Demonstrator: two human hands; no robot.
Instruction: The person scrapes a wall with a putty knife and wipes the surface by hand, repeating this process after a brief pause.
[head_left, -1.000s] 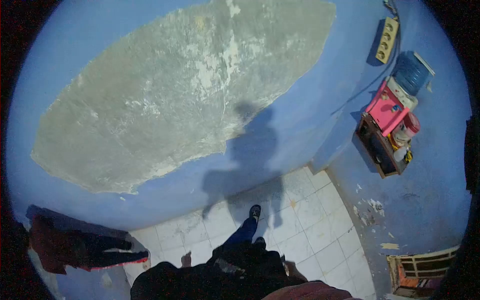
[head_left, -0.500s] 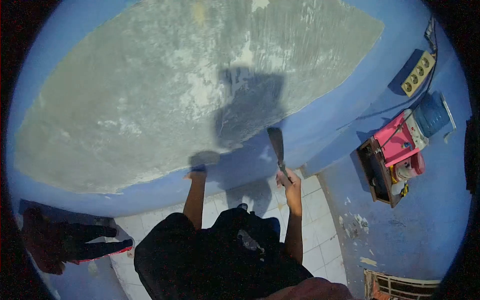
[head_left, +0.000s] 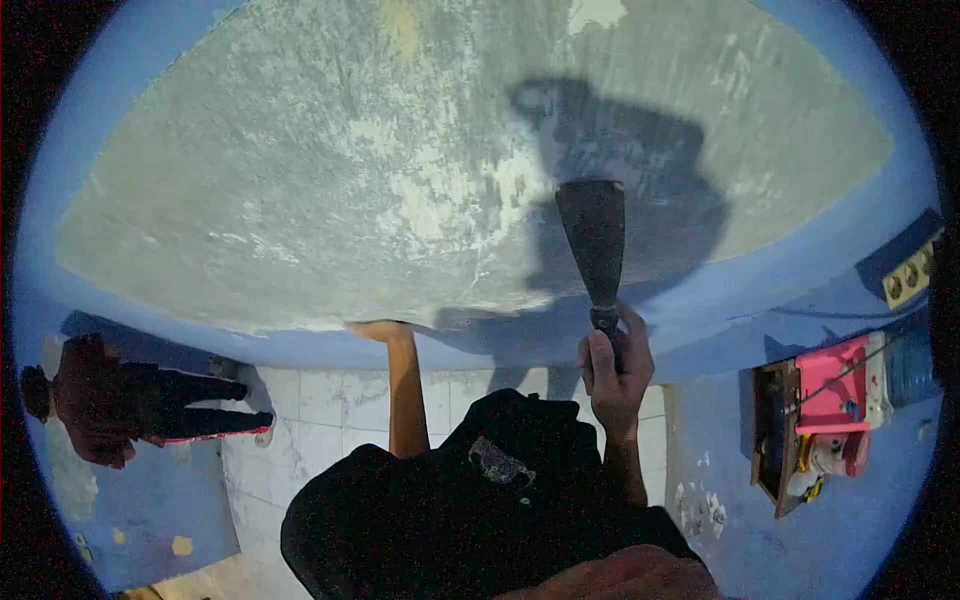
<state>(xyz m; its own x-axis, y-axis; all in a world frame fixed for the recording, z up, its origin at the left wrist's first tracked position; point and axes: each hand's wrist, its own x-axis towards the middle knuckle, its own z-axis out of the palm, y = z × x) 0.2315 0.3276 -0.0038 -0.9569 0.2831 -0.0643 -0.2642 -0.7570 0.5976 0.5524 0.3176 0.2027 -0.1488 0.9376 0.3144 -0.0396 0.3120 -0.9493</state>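
My right hand (head_left: pixel 618 368) is closed around the handle of a wide-bladed paint scraper (head_left: pixel 592 245), thumb along the handle. The blade points up and overlaps the bare grey patch of the wall (head_left: pixel 330 190) in this view. My left hand (head_left: pixel 380 330) is at the lower border of that patch, fingers stretched to the left against the wall. Patchy white remnants mark the grey surface, and blue paint (head_left: pixel 450 345) surrounds it. A dark shadow of head and arm falls on the wall behind the scraper.
At the left another person (head_left: pixel 110 400) stands in dark clothes. On the right wall hang a wooden shelf (head_left: pixel 770 430), a pink stand (head_left: pixel 832 385) with a blue water bottle (head_left: pixel 908 360), and a socket strip (head_left: pixel 908 275). White tiles (head_left: pixel 300 430) cover the floor.
The scraper has risen, its blade turned broad side toward me and higher against the grey patch. My view has swung, shifting the shelf right and down. My left hand stays near the patch's lower border.
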